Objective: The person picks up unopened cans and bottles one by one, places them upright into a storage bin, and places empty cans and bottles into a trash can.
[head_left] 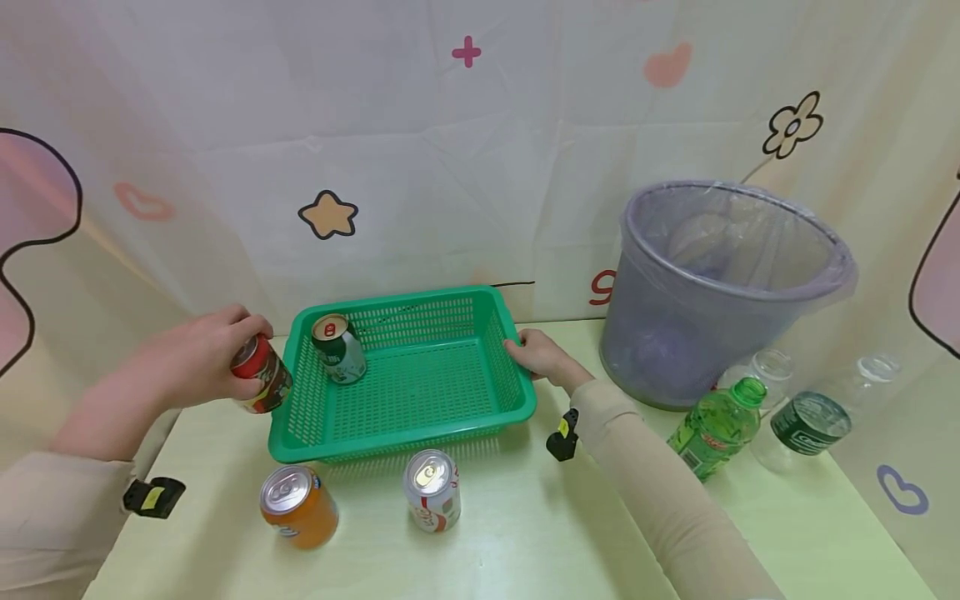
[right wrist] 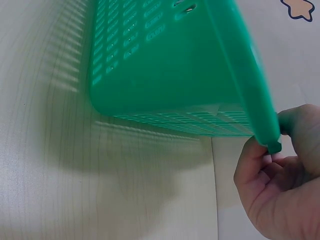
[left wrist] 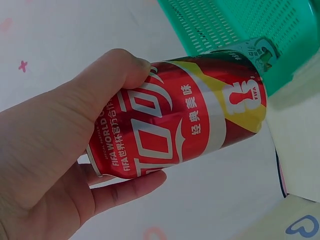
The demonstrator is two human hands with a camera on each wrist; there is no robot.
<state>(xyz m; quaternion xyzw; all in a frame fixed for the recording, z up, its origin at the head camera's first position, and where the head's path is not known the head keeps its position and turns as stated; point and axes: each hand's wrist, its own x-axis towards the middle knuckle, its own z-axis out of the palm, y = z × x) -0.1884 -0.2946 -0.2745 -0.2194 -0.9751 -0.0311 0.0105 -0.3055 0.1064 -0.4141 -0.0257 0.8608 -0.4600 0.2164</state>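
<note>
My left hand (head_left: 206,354) grips a red soda can (left wrist: 170,120) with a yellow and dark band, held tilted just beside the left rim of the green basket (head_left: 405,442). In the left wrist view the thumb lies along one side of the can and fingers wrap the other. Inside the basket, at its left end, stands a dark green and white can (head_left: 341,350). My right hand (head_left: 543,354) pinches the basket's right rim between thumb and curled fingers, as the right wrist view also shows.
In front of the basket stand an orange can (head_left: 300,508) and a white can (head_left: 432,492). A lined purple bin (head_left: 675,325) is at the back right. Beside it are a green bottle (head_left: 716,429) and clear bottles (head_left: 813,421). A printed curtain (head_left: 420,167) hangs behind.
</note>
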